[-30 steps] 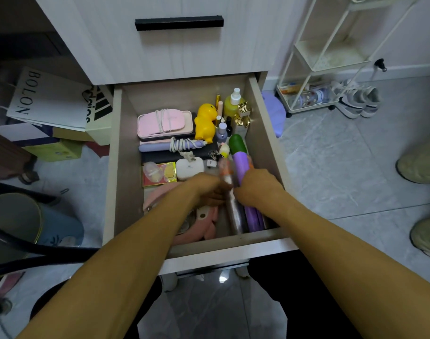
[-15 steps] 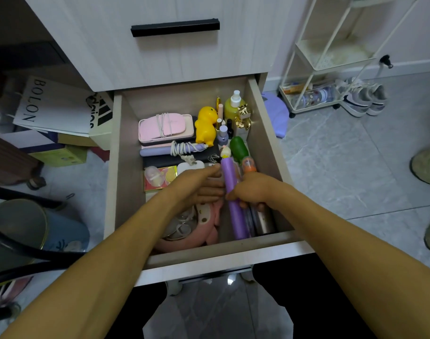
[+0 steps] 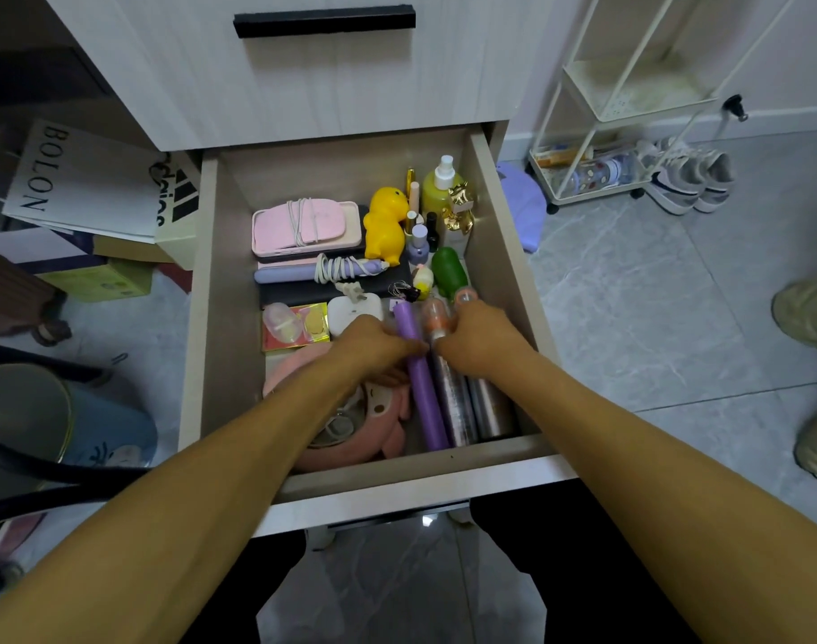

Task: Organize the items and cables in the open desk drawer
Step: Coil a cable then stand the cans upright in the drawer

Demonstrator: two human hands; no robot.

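Open drawer [image 3: 213, 290] of a pale wood desk, seen from above; all places below given relative to the yellow duck toy [image 3: 386, 224] standing near the drawer's back

Left hand [image 3: 368, 342]: in front of the duck, toward the drawer's front edge, fingers curled down onto the purple tube [image 3: 420, 388], touching its left side; whether they wrap under it cannot be told

Right hand [image 3: 478, 339]: in front and to the right of the duck, fingers curled over the orange-capped bottles [image 3: 448, 397], gripping them. One orange cap shows between the fingers, another just past the fingertips

Purple tube and the two metallic bottles lie side by side, lengthwise, touching, in the drawer's front right part, well in front of the duck

Left of the duck, just beside it: pink case [image 3: 304, 227] with a white cord wound round it. In front of that, a lilac wand [image 3: 299, 273] wrapped with a white cable [image 3: 332, 268], lying on a dark flat item

Right of the duck: small bottles, a yellow-green spray bottle [image 3: 437, 190], a gold-wrapped box [image 3: 460, 216] against the right wall. Green bottle [image 3: 448, 271] in front and right of the duck

In front and left of the duck: white charger [image 3: 353, 309], a red and gold packet [image 3: 295, 325]. Pink plush item [image 3: 374, 429] under the left forearm, at the drawer's front

Outside, far right of the duck: white wire rack [image 3: 630, 99], sneakers [image 3: 690, 178] on grey tile
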